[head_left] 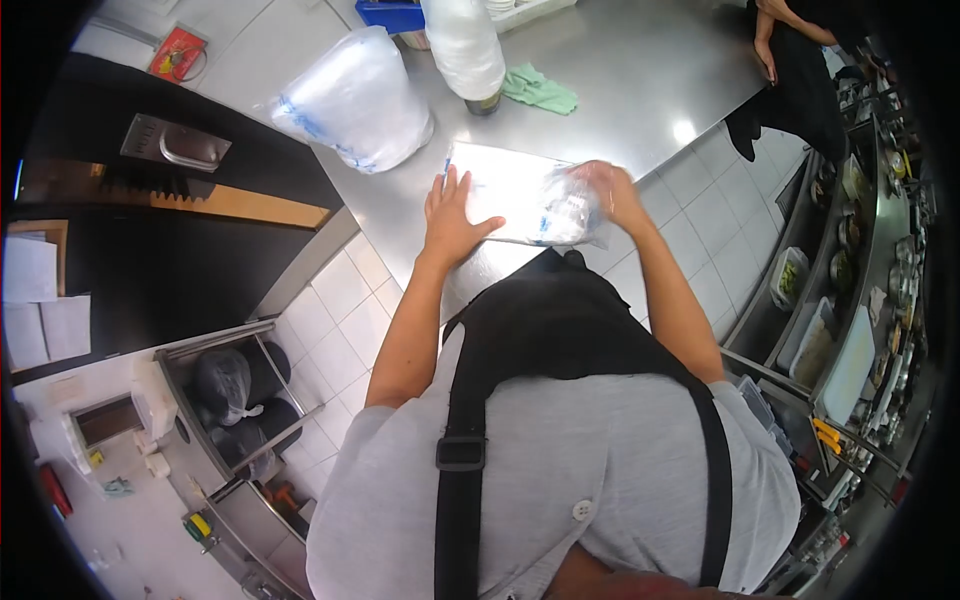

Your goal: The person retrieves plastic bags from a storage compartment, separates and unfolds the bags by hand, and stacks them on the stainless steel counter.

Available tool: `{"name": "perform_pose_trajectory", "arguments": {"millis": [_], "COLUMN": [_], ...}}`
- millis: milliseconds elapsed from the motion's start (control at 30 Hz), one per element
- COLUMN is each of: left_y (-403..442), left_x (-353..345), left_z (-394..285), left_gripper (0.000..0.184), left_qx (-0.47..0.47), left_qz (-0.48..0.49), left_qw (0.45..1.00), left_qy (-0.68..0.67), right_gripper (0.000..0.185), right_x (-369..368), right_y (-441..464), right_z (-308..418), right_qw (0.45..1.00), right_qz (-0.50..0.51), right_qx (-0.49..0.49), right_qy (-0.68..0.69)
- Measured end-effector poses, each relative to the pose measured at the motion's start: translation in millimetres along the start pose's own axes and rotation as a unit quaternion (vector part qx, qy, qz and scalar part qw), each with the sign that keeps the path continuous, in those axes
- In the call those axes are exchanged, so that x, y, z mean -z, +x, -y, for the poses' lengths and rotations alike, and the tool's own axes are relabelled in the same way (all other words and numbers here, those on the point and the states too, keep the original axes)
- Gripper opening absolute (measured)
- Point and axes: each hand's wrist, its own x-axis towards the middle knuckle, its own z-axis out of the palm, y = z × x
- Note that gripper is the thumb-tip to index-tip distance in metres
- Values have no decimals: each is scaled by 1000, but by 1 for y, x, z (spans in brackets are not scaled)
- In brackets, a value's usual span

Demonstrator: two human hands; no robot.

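Observation:
A flat white packet (505,190) in clear plastic with blue print lies at the front edge of the steel table (620,80). My left hand (458,222) rests on its left side, fingers spread and thumb out. On the right, my right hand (612,195) has its fingers curled at the crinkled clear end of the plastic bag (575,205). Some of those fingers are blurred and partly covered by the film. What fills the packet cannot be made out through the glare.
A large plastic bag of white items (355,100) stands behind left, beside a tall wrapped stack (465,50) and a green cloth (540,90). Behind them is a blue container (390,14). Another person's arm (764,45) shows far right, near a food counter (840,250).

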Motion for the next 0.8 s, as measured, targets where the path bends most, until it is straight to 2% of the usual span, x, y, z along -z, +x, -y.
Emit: {"name": "perform_pose_trajectory", "arguments": {"millis": [67, 133, 167, 233, 267, 300, 367, 400, 433, 467, 500, 567, 600, 633, 733, 800], "left_y": [7, 4, 4, 7, 13, 21, 37, 40, 48, 55, 63, 75, 80, 80, 85, 80], "left_x": [1, -5, -8, 3, 11, 17, 51, 68, 76, 84, 83, 91, 96, 97, 93, 94], "left_z": [9, 12, 12, 1, -4, -7, -51, -75, -94, -116, -132, -143, -146, -143, -94, -79], "left_gripper": [103, 103, 100, 95, 93, 82, 73, 68, 61, 63, 58, 47, 42, 28, 24, 18], "left_qx": [12, 17, 16, 65, 85, 76, 15, -12, -40, -101, -103, -61, -41, -17, -10, 19], "left_qz": [-8, -21, -27, 37, 68, 91, 56, 36, 57, 77, 79, 117, 138, 86, 32, -25], "left_qw": [1000, 1000, 1000, 997, 993, 991, 981, 952, 915, 855, 808, 821, 825, 813, 846, 819], "left_qy": [-11, -9, 1, 25, 40, 57, -186, -302, -398, -503, -575, -556, -546, -575, -532, -574], "right_gripper": [24, 22, 21, 18, 17, 16, 15, 15, 16, 16, 16, 16, 16, 16, 18, 19], "right_x": [28, 56, 66, 84, 92, 97, 98, 91, 82, 73, 64, 55, 58, 65, 79, 85], "right_y": [-8, -11, -10, 3, 8, 15, 36, 48, 59, 70, 81, 101, 110, 116, 123, 122], "right_z": [-7, -27, -32, 3, 15, 27, 61, 84, 107, 123, 133, 148, 151, 151, 147, 143], "right_qw": [969, 906, 896, 868, 870, 873, 884, 908, 930, 948, 954, 962, 961, 960, 965, 970], "right_qz": [-204, -366, -398, -466, -451, -435, -377, -329, -277, -222, -189, -128, -139, -152, -138, -103], "right_qx": [-129, -131, -103, -42, -39, -34, -24, -16, -8, 1, 4, 15, 17, 17, -28, -74], "right_qy": [56, 165, 166, 168, 193, 218, 277, 259, 243, 226, 233, 239, 237, 234, 222, 209]}}
